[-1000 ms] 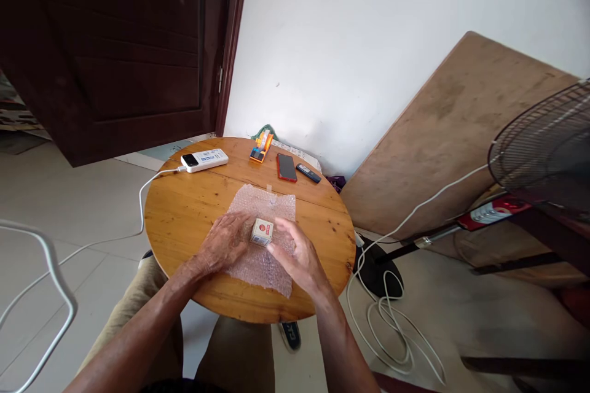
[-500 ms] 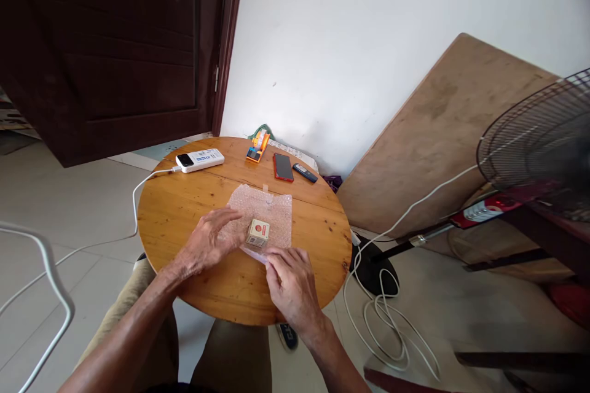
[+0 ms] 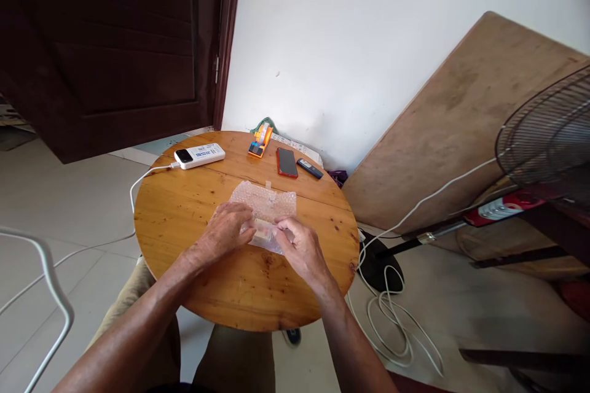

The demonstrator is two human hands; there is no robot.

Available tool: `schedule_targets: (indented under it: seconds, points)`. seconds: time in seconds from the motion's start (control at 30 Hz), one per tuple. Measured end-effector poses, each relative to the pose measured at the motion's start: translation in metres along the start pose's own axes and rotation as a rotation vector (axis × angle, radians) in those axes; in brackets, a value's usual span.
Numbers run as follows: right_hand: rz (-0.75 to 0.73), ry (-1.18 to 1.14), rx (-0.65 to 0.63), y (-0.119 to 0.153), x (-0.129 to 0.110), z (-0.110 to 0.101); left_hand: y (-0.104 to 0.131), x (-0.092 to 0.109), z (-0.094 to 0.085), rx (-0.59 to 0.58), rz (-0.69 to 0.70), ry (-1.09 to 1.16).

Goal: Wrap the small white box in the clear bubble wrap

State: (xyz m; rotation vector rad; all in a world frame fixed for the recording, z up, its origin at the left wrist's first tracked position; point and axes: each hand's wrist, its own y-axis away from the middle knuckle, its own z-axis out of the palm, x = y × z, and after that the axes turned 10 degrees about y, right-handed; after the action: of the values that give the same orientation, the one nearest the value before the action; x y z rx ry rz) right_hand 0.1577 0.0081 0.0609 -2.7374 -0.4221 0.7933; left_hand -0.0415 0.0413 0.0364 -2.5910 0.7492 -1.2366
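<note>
Folded over since half a second ago, the near part of the bubble wrap [image 3: 265, 198] now covers the small box [image 3: 263, 231], which shows blurrily through it near the middle of the tabletop [image 3: 184, 209]. Its fold runs left to right; the flat far part points toward the phone [image 3: 287, 163] and orange tape dispenser [image 3: 260, 140]. Which way the box's long axis lies, I cannot tell. Of the hands, the right [image 3: 299, 247] pinches the wrap, thumb near forefinger; the left [image 3: 229, 226] is half-curled against its left side, its grip unclear.
</note>
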Motion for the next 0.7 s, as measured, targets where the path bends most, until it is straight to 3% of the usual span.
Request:
schedule_targets:
  seconds: [0.13, 0.27, 0.7]
  points:
    - [0.088, -0.18, -0.033, -0.006, 0.008, 0.002, -0.008, 0.001, 0.002, -0.011, -0.14, 0.101]
    - [0.13, -0.273, -0.084, -0.011, 0.012, 0.005, -0.009, 0.001, 0.009, 0.05, -0.278, 0.27]
    - [0.225, -0.349, -0.042, -0.01, 0.021, 0.023, -0.006, -0.003, 0.016, 0.073, -0.343, 0.48]
